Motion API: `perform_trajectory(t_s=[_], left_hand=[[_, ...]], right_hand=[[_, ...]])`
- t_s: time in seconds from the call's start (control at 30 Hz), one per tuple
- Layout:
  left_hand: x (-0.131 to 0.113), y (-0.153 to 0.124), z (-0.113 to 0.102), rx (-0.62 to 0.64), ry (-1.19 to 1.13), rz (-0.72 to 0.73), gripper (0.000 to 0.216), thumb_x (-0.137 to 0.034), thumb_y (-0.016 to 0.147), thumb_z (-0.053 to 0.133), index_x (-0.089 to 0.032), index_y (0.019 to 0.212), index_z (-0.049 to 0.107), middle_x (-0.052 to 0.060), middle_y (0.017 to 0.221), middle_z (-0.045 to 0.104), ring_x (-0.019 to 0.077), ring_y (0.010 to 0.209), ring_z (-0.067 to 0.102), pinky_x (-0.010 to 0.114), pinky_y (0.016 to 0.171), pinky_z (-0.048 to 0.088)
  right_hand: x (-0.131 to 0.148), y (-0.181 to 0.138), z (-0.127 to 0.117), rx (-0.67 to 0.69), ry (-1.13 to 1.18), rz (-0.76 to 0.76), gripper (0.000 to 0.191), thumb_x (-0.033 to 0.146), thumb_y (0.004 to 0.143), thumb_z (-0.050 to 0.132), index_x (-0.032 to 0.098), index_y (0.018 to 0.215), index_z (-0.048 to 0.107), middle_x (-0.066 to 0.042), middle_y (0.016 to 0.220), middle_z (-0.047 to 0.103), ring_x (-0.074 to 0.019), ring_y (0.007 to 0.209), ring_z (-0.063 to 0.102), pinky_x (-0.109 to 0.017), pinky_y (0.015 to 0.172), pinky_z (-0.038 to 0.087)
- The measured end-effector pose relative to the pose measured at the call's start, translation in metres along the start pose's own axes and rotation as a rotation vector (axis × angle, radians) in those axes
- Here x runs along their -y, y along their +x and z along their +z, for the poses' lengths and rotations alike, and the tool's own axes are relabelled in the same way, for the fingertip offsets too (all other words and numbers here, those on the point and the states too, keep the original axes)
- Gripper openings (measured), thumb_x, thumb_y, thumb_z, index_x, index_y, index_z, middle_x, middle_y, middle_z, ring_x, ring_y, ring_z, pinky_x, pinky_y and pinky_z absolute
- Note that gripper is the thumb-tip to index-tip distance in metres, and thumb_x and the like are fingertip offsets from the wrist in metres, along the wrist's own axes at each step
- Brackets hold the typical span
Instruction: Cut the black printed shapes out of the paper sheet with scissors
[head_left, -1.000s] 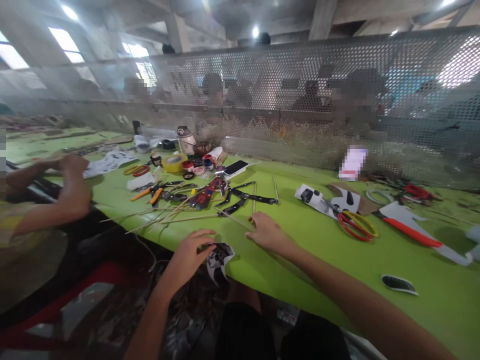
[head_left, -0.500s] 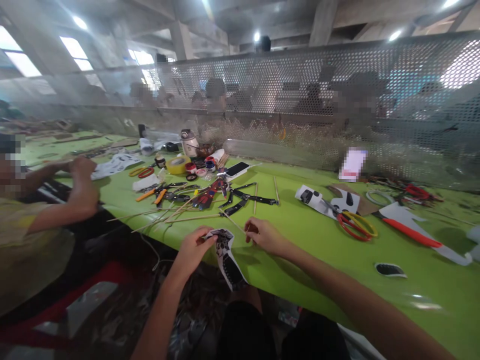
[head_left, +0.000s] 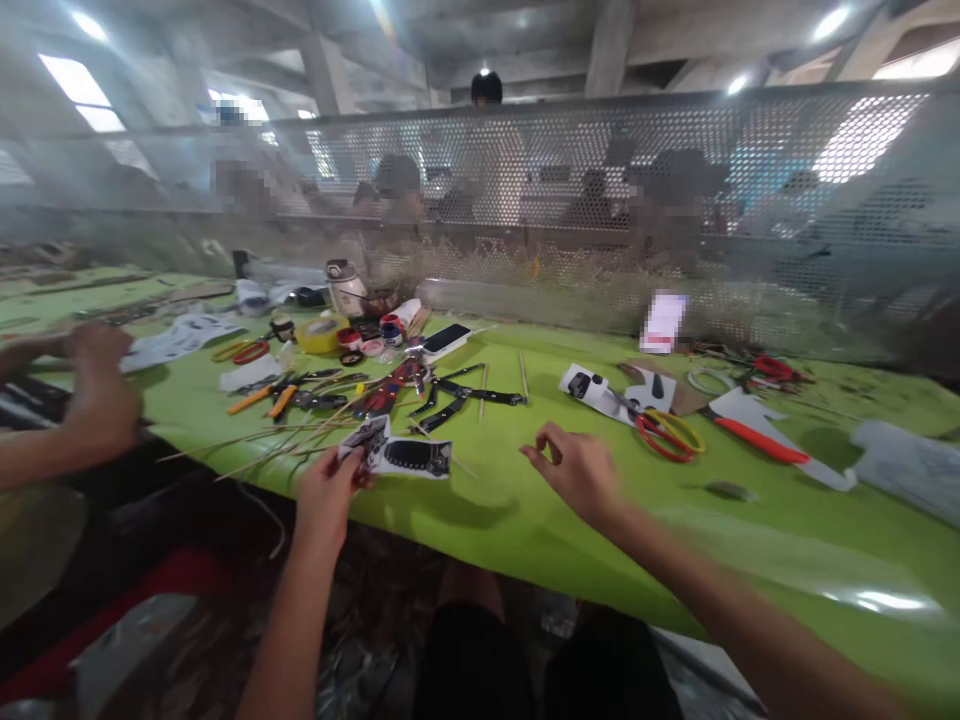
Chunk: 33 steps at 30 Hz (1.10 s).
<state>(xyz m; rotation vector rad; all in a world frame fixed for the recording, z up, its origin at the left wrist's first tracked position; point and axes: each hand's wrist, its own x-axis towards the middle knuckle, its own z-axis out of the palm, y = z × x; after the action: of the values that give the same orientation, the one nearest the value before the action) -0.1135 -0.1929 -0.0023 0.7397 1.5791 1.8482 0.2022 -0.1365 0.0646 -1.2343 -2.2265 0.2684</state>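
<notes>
Since the earlier frame the left hand (head_left: pixel 326 490) has lifted the paper cutout (head_left: pixel 397 455), fingers pinching its end above the worktop (head_left: pixel 525 510), while the right hand (head_left: pixel 577 470) hovers half-open, empty, beside it.

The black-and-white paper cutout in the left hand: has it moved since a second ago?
Yes. The cutout has come up from the table's near edge and now lies farther in, just before the black strap pieces, held by the left hand.
</notes>
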Motion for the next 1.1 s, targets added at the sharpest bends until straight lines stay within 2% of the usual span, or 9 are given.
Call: perform_trajectory(t_s=[0.1, 0.3, 0.4, 0.5, 0.6, 0.77, 0.93, 1.0, 1.1], left_hand=[[-0.002, -0.001, 0.03, 0.088, 0.023, 0.001, 0.03, -0.032, 0.061, 0.077, -0.015, 0.079, 0.062, -0.004, 0.058, 0.062, 0.0137, 0.046, 0.062, 0.022, 0.045, 0.052], [-0.011, -0.023, 0.098, 0.402, -0.018, -0.028, 0.048, -0.031, 0.064, 0.08, -0.017, 0.104, 0.059, -0.001, 0.073, 0.07, 0.0166, 0.05, 0.067, 0.028, 0.05, 0.058], [-0.011, -0.024, 0.122, 0.539, -0.052, -0.07, 0.05, -0.034, 0.064, 0.079, -0.017, 0.107, 0.058, -0.002, 0.068, 0.066, 0.0148, 0.05, 0.065, 0.025, 0.049, 0.055], [-0.004, -0.02, 0.139, 0.592, -0.038, -0.086, 0.046, -0.034, 0.066, 0.075, -0.016, 0.104, 0.058, -0.001, 0.067, 0.066, 0.0126, 0.05, 0.063, 0.023, 0.05, 0.053], [0.005, -0.018, 0.144, 0.588, 0.054, -0.065, 0.043, -0.031, 0.067, 0.073, -0.016, 0.103, 0.056, 0.002, 0.071, 0.068, 0.0155, 0.052, 0.066, 0.027, 0.053, 0.056], [0.005, -0.021, 0.129, 0.497, 0.299, 0.096, 0.031, -0.028, 0.067, 0.075, -0.018, 0.09, 0.057, 0.003, 0.075, 0.067, 0.0187, 0.049, 0.064, 0.027, 0.045, 0.047], [-0.018, -0.043, 0.121, 0.399, 0.389, 0.251, 0.026, -0.027, 0.074, 0.072, -0.019, 0.096, 0.062, 0.013, 0.111, 0.06, 0.028, 0.093, 0.064, 0.026, 0.059, 0.048], [-0.026, -0.061, 0.124, 0.462, 0.365, 0.256, 0.024, -0.029, 0.079, 0.069, -0.019, 0.101, 0.064, 0.013, 0.117, 0.058, 0.0286, 0.102, 0.061, 0.028, 0.066, 0.051], [-0.03, -0.095, 0.133, 0.698, 0.28, 0.179, 0.023, -0.032, 0.08, 0.07, -0.019, 0.099, 0.068, 0.01, 0.105, 0.066, 0.0256, 0.096, 0.065, 0.03, 0.071, 0.055]], right_hand=[[-0.005, -0.021, -0.009, -0.046, -0.078, -0.057, 0.028, 0.04, 0.095, 0.057, 0.018, 0.082, 0.066, -0.003, 0.059, 0.066, -0.0141, 0.049, 0.051, -0.026, 0.053, 0.028], [-0.021, -0.063, -0.027, -0.058, -0.124, -0.08, 0.036, 0.042, 0.099, 0.049, 0.018, 0.08, 0.067, -0.001, 0.055, 0.063, -0.0125, 0.045, 0.05, -0.025, 0.052, 0.028], [-0.031, -0.076, -0.036, -0.08, -0.114, -0.035, 0.035, 0.039, 0.101, 0.047, 0.018, 0.082, 0.068, -0.002, 0.059, 0.065, -0.0124, 0.047, 0.053, -0.025, 0.053, 0.031], [-0.043, -0.08, -0.042, -0.081, -0.085, -0.009, 0.031, 0.037, 0.1, 0.049, 0.018, 0.085, 0.069, -0.004, 0.065, 0.068, -0.0137, 0.052, 0.057, -0.024, 0.056, 0.036], [-0.056, -0.079, -0.04, -0.046, -0.038, -0.017, 0.024, 0.033, 0.098, 0.052, 0.019, 0.088, 0.069, -0.006, 0.075, 0.072, -0.0158, 0.062, 0.063, -0.024, 0.06, 0.04], [-0.078, -0.07, -0.027, -0.011, 0.043, -0.004, 0.015, 0.022, 0.094, 0.057, 0.018, 0.087, 0.07, -0.007, 0.083, 0.073, -0.016, 0.064, 0.062, -0.025, 0.06, 0.044], [-0.081, -0.066, -0.025, -0.011, 0.117, 0.027, 0.016, 0.016, 0.094, 0.054, 0.017, 0.092, 0.07, -0.008, 0.088, 0.074, -0.0155, 0.064, 0.064, -0.026, 0.06, 0.048], [-0.077, -0.066, -0.028, -0.026, 0.119, 0.026, 0.015, 0.017, 0.093, 0.055, 0.017, 0.091, 0.07, -0.008, 0.088, 0.073, -0.0161, 0.065, 0.064, -0.027, 0.061, 0.048], [-0.067, -0.066, -0.034, -0.053, 0.113, -0.001, 0.014, 0.019, 0.093, 0.057, 0.017, 0.086, 0.069, -0.006, 0.081, 0.071, -0.016, 0.065, 0.061, -0.027, 0.061, 0.044]])
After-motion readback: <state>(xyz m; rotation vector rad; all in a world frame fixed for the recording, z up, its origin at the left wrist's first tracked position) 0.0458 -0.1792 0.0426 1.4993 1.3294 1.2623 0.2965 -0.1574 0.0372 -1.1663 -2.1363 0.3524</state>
